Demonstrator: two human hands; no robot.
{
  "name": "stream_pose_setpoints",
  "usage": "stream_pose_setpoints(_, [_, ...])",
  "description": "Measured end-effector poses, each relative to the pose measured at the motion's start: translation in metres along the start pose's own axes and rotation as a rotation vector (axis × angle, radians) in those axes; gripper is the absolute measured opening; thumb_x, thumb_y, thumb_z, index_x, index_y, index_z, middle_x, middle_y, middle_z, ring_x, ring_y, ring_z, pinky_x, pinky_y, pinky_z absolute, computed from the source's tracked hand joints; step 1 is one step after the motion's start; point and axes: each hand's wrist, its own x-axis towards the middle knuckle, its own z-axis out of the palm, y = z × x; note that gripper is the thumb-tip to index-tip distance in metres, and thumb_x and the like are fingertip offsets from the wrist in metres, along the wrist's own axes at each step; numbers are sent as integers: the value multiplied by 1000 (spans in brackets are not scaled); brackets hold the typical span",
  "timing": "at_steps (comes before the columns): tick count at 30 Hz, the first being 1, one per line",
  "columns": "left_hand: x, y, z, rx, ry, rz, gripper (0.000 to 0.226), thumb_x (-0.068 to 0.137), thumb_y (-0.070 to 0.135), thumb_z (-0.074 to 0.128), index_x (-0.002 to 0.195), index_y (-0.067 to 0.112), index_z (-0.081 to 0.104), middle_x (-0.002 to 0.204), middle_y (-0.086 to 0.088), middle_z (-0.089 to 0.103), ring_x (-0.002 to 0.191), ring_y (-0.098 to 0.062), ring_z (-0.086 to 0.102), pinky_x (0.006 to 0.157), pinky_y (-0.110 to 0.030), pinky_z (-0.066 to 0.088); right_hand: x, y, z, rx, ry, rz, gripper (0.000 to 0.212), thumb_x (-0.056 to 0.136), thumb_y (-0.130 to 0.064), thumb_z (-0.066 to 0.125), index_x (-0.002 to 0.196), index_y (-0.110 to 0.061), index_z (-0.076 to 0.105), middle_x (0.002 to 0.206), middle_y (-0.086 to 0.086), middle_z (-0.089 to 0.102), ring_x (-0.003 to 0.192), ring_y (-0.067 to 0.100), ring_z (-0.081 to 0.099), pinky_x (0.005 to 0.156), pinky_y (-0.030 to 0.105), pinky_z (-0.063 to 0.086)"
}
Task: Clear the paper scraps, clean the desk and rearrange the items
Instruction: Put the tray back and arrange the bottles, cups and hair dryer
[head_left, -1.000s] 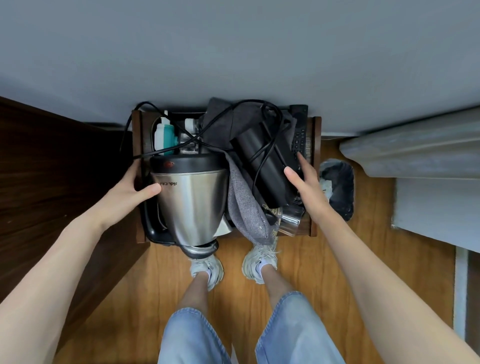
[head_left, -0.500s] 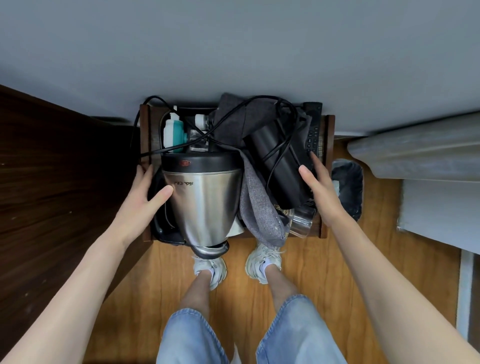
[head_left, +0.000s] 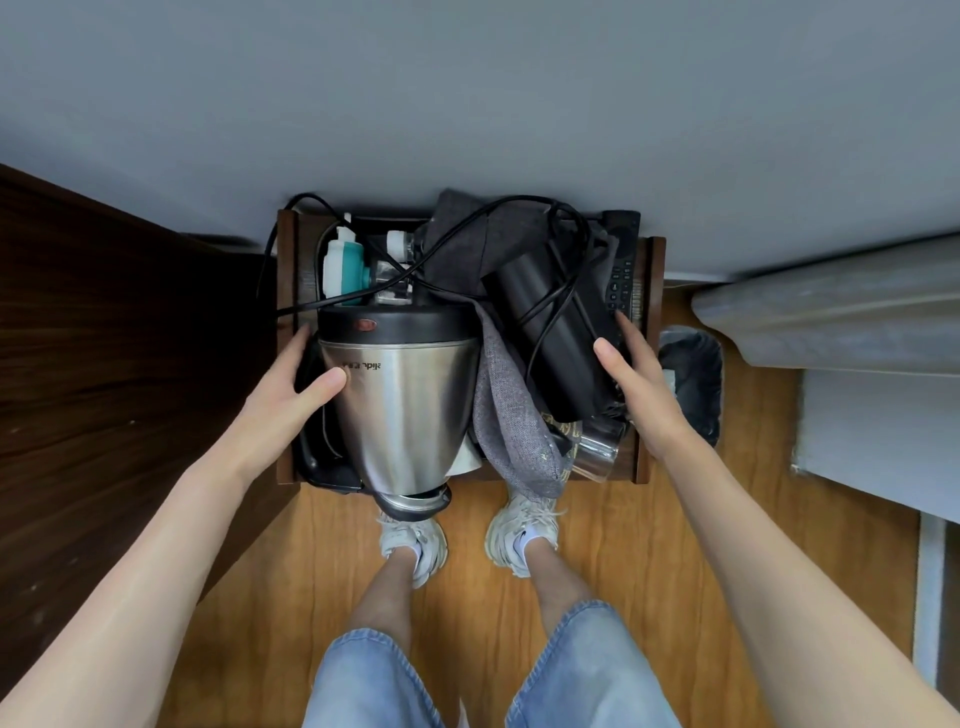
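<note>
Tangled cord (head_left: 540, 322) across crowded tray (head_left: 287, 332)

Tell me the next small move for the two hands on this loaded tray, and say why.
Probably lift slowly and keep it level. The left hand and right hand flank the wooden tray, and its tall steel kettle and loose black cord could tip or snag.

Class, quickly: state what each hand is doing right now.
Left hand: open, fingers straight, thumb against the steel conical kettle.
Right hand: open, fingers straight, beside the black cylindrical flask.
</note>
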Motion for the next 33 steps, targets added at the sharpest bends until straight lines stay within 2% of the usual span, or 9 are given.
stream_pose_setpoints(4, [-4,-1,2,72,95,23,103,63,73,47,151,25,24,157,4,25,144,-12,21,118,-37,16,0,1,1,2,-1,-3,102,64,-76,55,152,-33,26,158,-7,25,140,8,29,117,36,25])
stream_pose_setpoints(6, [-6,0,2,143,142,24,105,61,76,44,151,25,23,159,2,18,146,-15,13,116,-33,11,0,3,2,8,9,-8,104,62,-79,55,151,-34,26,157,-8,26,136,5,30,118,38,26])
stream_pose_setpoints(11, [-6,2,-1,155,109,-9,108,59,80,42,152,28,22,161,4,12,147,-12,8,110,-27,8,2,6,2,9,17,-3,124,46,-96,55,151,-35,28,157,-8,29,142,10,29,119,42,25])
stream_pose_setpoints(14, [-9,7,1,83,74,3,101,66,76,50,151,28,23,157,9,20,143,-7,17,110,-22,13,1,6,2,8,25,-9,126,45,-97,55,151,-33,31,156,-7,32,142,11,31,119,43,25])
stream_pose_setpoints(17, [-12,12,5,-35,33,16,90,77,63,59,151,28,22,143,18,32,130,3,29,97,-9,24,1,6,1,21,31,-8,123,47,-95,57,150,-32,33,154,-7,35,141,10,33,119,44,26])
stream_pose_setpoints(21, [-13,11,4,-31,33,16,102,66,71,50,152,26,20,153,10,29,135,-1,26,107,-21,22,-1,2,2,22,32,-6,123,47,-94,58,150,-32,34,154,-8,35,140,9,34,119,43,26])
stream_pose_setpoints(24, [-12,12,3,-8,38,21,100,66,71,51,151,25,22,155,7,28,138,-5,26,112,-27,22,-2,1,2,20,31,2,124,46,-95,57,150,-33,33,155,-7,34,141,10,33,119,43,26])
stream_pose_setpoints(27, [-12,13,3,-52,11,4,93,72,63,54,152,29,20,153,12,29,132,1,27,105,-22,23,-2,2,3,29,23,13,122,46,-95,57,150,-35,32,155,-8,34,140,11,34,118,46,27])
stream_pose_setpoints(33, [2,13,-4,-93,-91,-34,109,55,71,64,149,36,21,138,22,36,132,-3,33,112,-29,27,-1,3,3,24,25,2,123,47,-95,57,150,-34,32,154,-8,34,140,11,34,118,45,28])
